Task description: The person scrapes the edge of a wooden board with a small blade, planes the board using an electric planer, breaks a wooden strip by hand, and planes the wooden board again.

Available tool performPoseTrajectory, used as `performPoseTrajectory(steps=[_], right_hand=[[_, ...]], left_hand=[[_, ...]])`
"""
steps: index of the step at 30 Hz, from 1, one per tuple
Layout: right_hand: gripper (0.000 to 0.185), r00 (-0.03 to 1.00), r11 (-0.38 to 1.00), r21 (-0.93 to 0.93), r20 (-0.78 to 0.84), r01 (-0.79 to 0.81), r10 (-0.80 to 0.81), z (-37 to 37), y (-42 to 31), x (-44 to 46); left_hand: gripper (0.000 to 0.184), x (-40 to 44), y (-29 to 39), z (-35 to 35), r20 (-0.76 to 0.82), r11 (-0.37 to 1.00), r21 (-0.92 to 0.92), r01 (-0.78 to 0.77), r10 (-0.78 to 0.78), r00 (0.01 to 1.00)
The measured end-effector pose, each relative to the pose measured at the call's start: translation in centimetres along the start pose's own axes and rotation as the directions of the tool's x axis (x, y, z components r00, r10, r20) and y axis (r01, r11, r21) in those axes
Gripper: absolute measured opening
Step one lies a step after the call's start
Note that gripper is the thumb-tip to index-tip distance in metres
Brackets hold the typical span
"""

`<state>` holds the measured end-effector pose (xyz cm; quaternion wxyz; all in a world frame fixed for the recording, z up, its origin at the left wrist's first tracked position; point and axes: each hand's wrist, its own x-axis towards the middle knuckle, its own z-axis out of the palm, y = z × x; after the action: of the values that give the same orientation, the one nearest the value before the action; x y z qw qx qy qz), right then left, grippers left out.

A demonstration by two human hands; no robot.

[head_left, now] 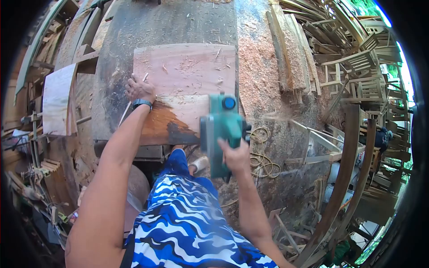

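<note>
My right hand (237,156) is wrapped round the handle of a green electric planer (220,116). Motion blurs the planer, which lies over the right end of the near wooden board; whether it touches the wood I cannot tell. That board (156,125) is pale along its far part and dark, rough brown nearer my body. At its far left corner, my left hand (140,89) rests with fingers spread, wearing a wristwatch. A thin pale strip (125,112) runs beside the wrist. Beyond lies a wide pale panel (185,67) scattered with shavings.
Shavings (257,67) cover the bench's right side. Long planks (290,53) lie there too. A yellowish cord (263,167) coils beside the planer. Upright boards (346,178) and stacked chair frames (357,67) stand at right. A pale panel (58,100) leans at left.
</note>
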<state>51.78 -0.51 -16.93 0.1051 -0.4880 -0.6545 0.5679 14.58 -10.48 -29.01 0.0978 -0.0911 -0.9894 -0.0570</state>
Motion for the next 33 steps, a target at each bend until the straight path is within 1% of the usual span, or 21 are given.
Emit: performPoseTrajectory(steps=[2, 3, 4, 7, 8, 9, 11, 12, 14, 16, 17, 19, 20, 21, 22, 24, 27, 29, 30, 31, 33], right_hand=[[0.027, 0.997, 0.997, 0.036, 0.031, -0.067, 0.066, -0.2, 2.3, -4.8], [0.027, 0.992, 0.992, 0.013, 0.017, -0.127, 0.127, -0.1, 3.0, -6.7], [0.026, 0.993, 0.992, 0.040, 0.010, -0.116, 0.116, 0.1, 3.1, -7.8], [0.024, 0.989, 0.986, 0.074, 0.006, -0.150, 0.150, 0.5, 3.3, -8.2], [0.023, 0.988, 0.982, 0.105, 0.008, -0.156, 0.156, 0.7, 3.0, -7.8], [0.023, 0.990, 0.987, 0.076, 0.015, -0.140, 0.139, 0.7, 2.6, -7.1], [0.023, 0.984, 0.981, 0.084, 0.041, -0.176, 0.173, 0.8, 0.9, -5.7], [0.023, 0.985, 0.982, 0.079, 0.048, -0.172, 0.169, 1.2, 0.4, -4.3], [0.022, 0.998, 0.994, 0.094, -0.009, -0.055, 0.056, 2.4, -0.5, -1.2], [0.021, 1.000, 0.992, 0.123, 0.013, -0.003, 0.002, 3.2, -3.2, 1.9], [0.022, 0.999, 0.997, 0.070, 0.032, -0.010, 0.007, 3.4, -4.3, 3.8], [0.027, 0.988, 0.986, 0.066, 0.012, 0.151, -0.153, 4.8, -5.8, 8.1], [0.030, 0.989, 0.989, 0.008, 0.025, 0.147, -0.147, 5.1, -6.6, 10.1], [0.030, 0.987, 0.989, 0.041, 0.063, 0.144, -0.146, 5.3, -8.0, 11.5], [0.029, 0.990, 0.995, 0.055, 0.109, 0.082, -0.088, 5.3, -9.5, 12.4], [0.029, 0.984, 0.989, 0.125, 0.152, 0.077, -0.096, 5.4, -10.2, 12.8], [0.027, 0.989, 0.992, 0.124, 0.139, 0.038, -0.056, 5.2, -8.6, 9.9], [0.025, 0.995, 1.000, 0.020, 0.101, 0.020, -0.022, 4.7, -6.7, 5.9], [0.033, 0.995, 0.998, -0.029, 0.089, 0.052, -0.050, 4.4, -4.6, 4.0], [0.033, 0.994, 1.000, -0.023, 0.107, -0.012, 0.014, 4.1, -4.2, 1.2], [0.038, 0.992, 1.000, -0.003, 0.126, -0.020, 0.020, 3.7, -2.3, -3.0]], left_hand=[[0.062, 0.0, 0.4, -0.1, -0.023, 1.000, 0.017, 0.019, -0.018, 1.000], [0.063, 0.0, 0.5, -0.2, 0.027, 1.000, 0.016, 0.018, -0.018, 0.999], [0.064, 0.2, 0.2, -0.5, 0.073, 1.000, 0.021, 0.021, -0.022, 0.997], [0.062, 0.0, -0.1, -0.1, 0.007, 1.000, -0.023, 0.000, 0.000, 1.000], [0.062, 0.2, -0.1, -0.2, -0.003, 1.000, -0.007, 0.012, -0.012, 1.000], [0.063, 0.1, 0.1, -0.3, 0.001, 1.000, -0.020, 0.008, -0.008, 1.000], [0.064, 0.0, 0.1, -0.4, 0.006, 0.999, -0.035, 0.014, -0.014, 1.000], [0.066, 0.0, 0.1, -0.3, -0.013, 1.000, -0.031, -0.004, 0.003, 1.000], [0.067, -0.1, -0.2, 0.3, -0.070, 0.999, -0.017, -0.045, 0.044, 0.997], [0.067, 0.0, -0.2, -0.4, -0.051, 0.998, -0.023, -0.051, 0.050, 0.997], [0.066, -0.1, -0.2, -0.7, -0.036, 0.998, -0.030, -0.058, 0.057, 0.998], [0.065, -0.1, -0.2, -0.9, -0.028, 0.998, -0.039, -0.055, 0.054, 0.998], [0.065, -0.1, -0.1, -1.0, -0.020, 0.998, -0.047, -0.052, 0.051, 0.999], [0.065, -0.1, -0.1, -1.0, -0.019, 0.997, -0.049, -0.058, 0.057, 0.998], [0.064, -0.1, -0.2, -0.8, -0.017, 0.997, -0.061, -0.042, 0.042, 0.999], [0.065, 0.0, -0.2, -0.6, -0.020, 0.997, -0.065, -0.029, 0.028, 0.999], [0.065, 0.1, -0.1, -0.2, -0.013, 0.999, -0.036, -0.017, 0.017, 1.000], [0.065, 0.1, 0.0, -0.2, 0.001, 0.999, -0.042, -0.025, 0.025, 1.000], [0.064, 0.1, 0.1, -0.8, 0.028, 0.999, -0.053, -0.009, 0.010, 1.000], [0.062, 0.1, 0.1, -1.0, 0.052, 0.998, -0.061, 0.008, -0.005, 0.999], [0.062, 0.2, 0.1, -0.5, 0.039, 0.999, -0.051, 0.003, -0.001, 0.999]])
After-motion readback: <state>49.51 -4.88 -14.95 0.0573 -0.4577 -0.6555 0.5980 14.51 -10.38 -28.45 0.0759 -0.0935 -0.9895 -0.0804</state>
